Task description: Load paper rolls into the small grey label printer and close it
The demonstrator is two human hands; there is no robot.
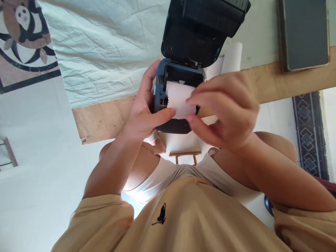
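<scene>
A small dark label printer (160, 91) sits in front of my chest with its black lid (202, 31) swung open and away from me. A white paper roll (178, 98) lies in its open bay. My left hand (141, 112) grips the printer's left side, thumb pressed on the front edge of the paper. My right hand (228, 108) comes in from the right, and its fingertips pinch the roll's right end. It hides the printer's right side.
A wooden table (105, 119) carries a wrinkled white cloth (105, 45). A second white paper roll (232, 56) lies behind the printer. A dark flat device (304, 33) rests at the table's far right. A patterned rug (308, 136) lies on the floor.
</scene>
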